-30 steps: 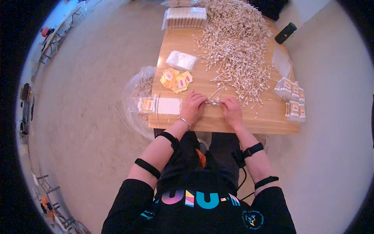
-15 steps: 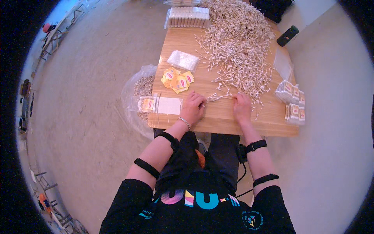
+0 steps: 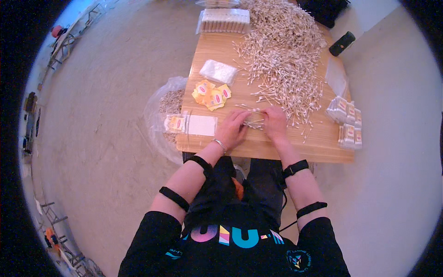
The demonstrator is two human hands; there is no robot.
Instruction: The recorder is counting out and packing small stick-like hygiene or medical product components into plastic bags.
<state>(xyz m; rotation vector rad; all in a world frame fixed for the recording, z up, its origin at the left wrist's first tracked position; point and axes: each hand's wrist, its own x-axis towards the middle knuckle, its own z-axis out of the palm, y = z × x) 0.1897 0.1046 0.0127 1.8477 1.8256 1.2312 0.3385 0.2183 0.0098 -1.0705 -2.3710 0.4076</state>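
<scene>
Near the table's front edge, my left hand is closed round a small bunch of cotton swabs, whose ends stick out to the right. Close beside it, my right hand has its fingers pinched together at a few more swabs, which reach left above the bunch. Exactly how many each hand holds is hidden by the fingers. A large heap of loose cotton swabs spreads from behind my right hand to the far end of the table. Left of my left hand lies a white rectangular card or pad.
Yellow printed cards and a clear plastic packet lie at the left. A filled swab bag sits at the left edge, above a large plastic sack. Packed bags stand at the right; a dark cylinder stands farther back.
My right hand has moved left, close to my left hand, bringing swabs up to the bunch. My left hand has stayed nearly in place, its fingers turned more to the right.
</scene>
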